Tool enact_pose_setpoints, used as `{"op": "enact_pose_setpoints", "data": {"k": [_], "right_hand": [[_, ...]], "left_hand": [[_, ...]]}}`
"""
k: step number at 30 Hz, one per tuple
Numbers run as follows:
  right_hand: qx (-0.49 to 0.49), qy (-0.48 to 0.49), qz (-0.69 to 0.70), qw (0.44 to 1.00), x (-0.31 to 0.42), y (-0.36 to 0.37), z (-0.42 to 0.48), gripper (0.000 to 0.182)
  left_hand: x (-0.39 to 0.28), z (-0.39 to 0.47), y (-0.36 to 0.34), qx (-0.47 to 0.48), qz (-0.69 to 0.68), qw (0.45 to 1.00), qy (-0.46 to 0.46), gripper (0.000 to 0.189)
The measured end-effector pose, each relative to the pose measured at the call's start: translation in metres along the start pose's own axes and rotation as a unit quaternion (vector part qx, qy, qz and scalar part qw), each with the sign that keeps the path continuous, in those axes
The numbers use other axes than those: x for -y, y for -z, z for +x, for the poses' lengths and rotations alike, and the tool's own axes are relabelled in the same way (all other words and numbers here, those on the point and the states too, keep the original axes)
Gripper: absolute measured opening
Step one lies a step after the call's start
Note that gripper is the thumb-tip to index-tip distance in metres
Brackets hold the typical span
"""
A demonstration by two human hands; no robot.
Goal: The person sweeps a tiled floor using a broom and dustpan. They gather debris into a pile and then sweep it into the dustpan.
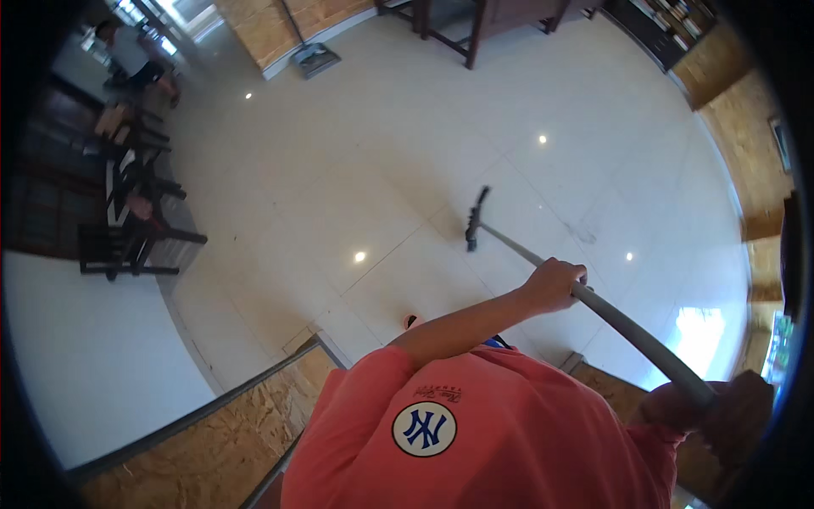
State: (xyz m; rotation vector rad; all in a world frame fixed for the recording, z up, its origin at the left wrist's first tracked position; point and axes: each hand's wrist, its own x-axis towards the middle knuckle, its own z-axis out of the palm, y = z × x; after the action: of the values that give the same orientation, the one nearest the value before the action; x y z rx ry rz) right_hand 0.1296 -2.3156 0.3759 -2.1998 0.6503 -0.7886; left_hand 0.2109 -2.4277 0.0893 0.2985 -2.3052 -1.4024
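Note:
A long-handled broom or floor brush reaches across the view. Its dark, narrow head [474, 223] is at the tiled floor ahead of me, and its grey pole [642, 337] slants up to the right. My left hand [554, 285] is wrapped around the middle of the pole, its arm crossing in front of my chest. Farther up, near the pole's top end, my right hand [731, 407] grips it; that hand is blurred and partly in dark shade at the rim. Below the pole, the glossy floor tiles [407, 165] show a faint grey smudge [582, 234].
A dustpan [316, 58] with an upright handle stands by the wall corner. Dark wooden chairs [137, 238] line the left side, with a person [130, 54] beyond. A wooden table [509, 22] is ahead; a shelf [668, 25] stands far right. Stone-topped ledges [254, 413] flank me.

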Motion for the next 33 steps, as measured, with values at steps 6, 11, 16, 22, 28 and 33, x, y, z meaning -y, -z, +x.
{"op": "enact_pose_setpoints", "data": {"k": [6, 11, 16, 22, 28, 33], "right_hand": [[-0.561, -0.014, 0.104, 0.821, -0.005, -0.014, -0.113, 0.018], [-0.648, -0.131, 0.249, 0.707, -0.109, -0.075, -0.125, 0.023], [-0.688, -0.099, 0.176, 0.697, -0.07, -0.027, -0.183, 0.03], [-0.513, -0.099, -0.052, 0.851, -0.012, 0.029, -0.196, 0.033], [-0.385, -0.049, -0.059, 0.92, 0.035, 0.046, -0.284, 0.022], [-0.538, 0.05, 0.004, 0.842, 0.064, 0.038, -0.348, 0.019]], "left_hand": [[-0.002, -0.047, -0.003, -0.017, 0.072, 0.997, 0.006, 0.016], [0.093, -0.092, -0.044, 0.066, 0.139, 0.96, 0.235, 0.018], [0.069, -0.007, -0.13, -0.041, -0.013, 0.989, 0.139, 0.016], [0.024, 0.14, -0.212, -0.038, -0.087, 0.995, 0.002, 0.006], [-0.033, 0.183, -0.229, 0.022, -0.06, 0.994, -0.089, 0.015], [-0.057, 0.152, -0.189, 0.081, 0.057, 0.993, -0.069, 0.021]]}}
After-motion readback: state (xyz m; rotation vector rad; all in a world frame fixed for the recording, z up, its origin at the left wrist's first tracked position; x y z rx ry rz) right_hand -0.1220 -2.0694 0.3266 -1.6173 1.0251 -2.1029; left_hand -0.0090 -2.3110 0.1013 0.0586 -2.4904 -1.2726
